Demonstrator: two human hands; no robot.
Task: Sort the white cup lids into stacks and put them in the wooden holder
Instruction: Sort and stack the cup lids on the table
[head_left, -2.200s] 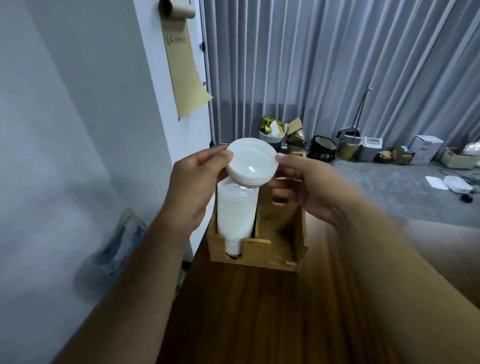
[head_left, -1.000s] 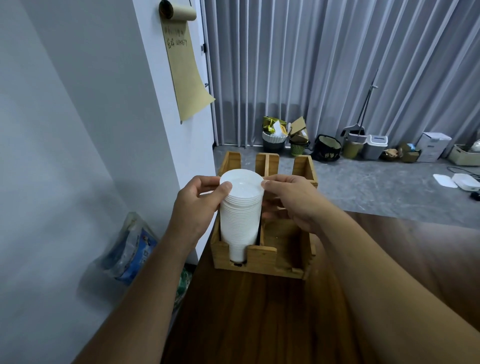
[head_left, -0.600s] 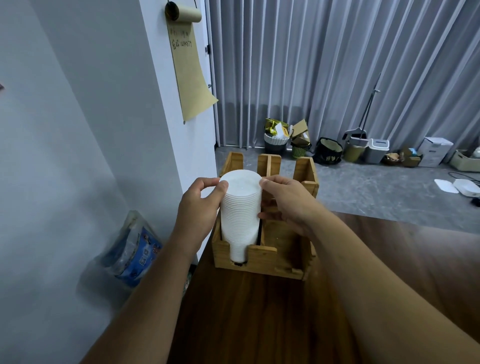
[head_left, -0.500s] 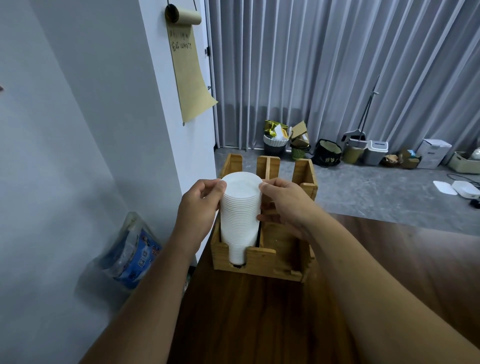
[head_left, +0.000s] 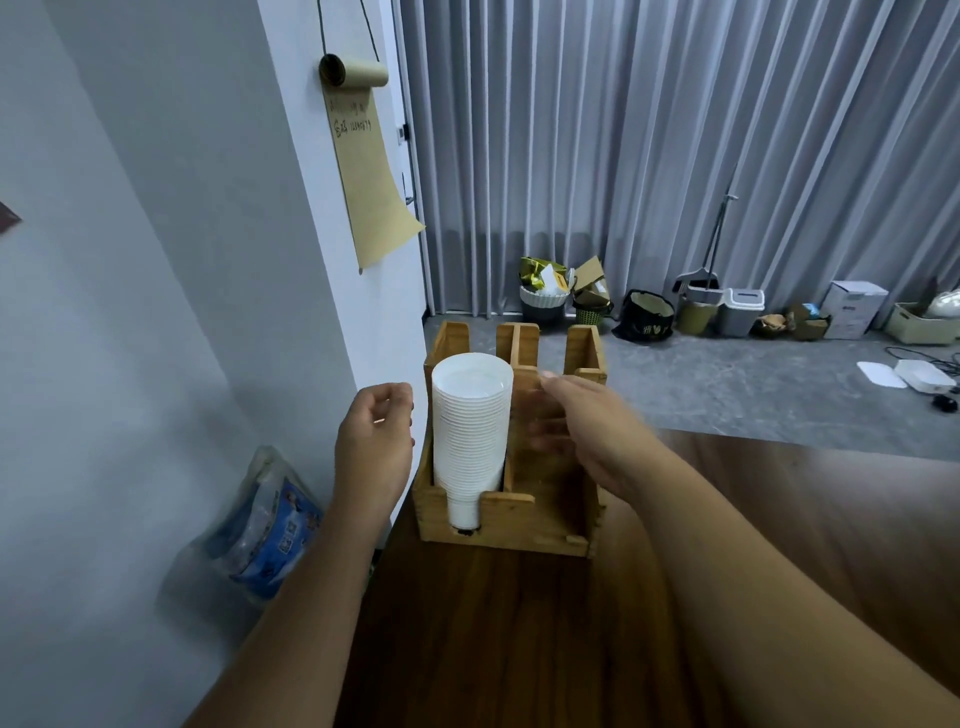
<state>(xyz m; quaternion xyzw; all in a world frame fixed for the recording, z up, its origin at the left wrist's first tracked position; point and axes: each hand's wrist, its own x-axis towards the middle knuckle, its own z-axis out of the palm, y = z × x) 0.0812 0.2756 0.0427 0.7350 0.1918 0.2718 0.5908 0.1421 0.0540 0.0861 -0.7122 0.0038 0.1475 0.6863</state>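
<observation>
Both hands have let go of the lid stack (head_left: 470, 431), which half a second ago they pinched at its top rim. The left hand (head_left: 375, 441) now hangs just left of the holder (head_left: 540, 519), its fingers loosely curled and holding nothing. The right hand (head_left: 582, 431), blurred, is over the right compartment, fingers relaxed and slightly spread, apart from the stack. The stack stands upright in the left compartment of the 2, ribbed white plastic, round on top. The holder is pale slotted wood on a dark wood-grain worktop (head_left: 519, 634). A brown paper roll (head_left: 363, 171) on the wall bears handwriting too small to read.
</observation>
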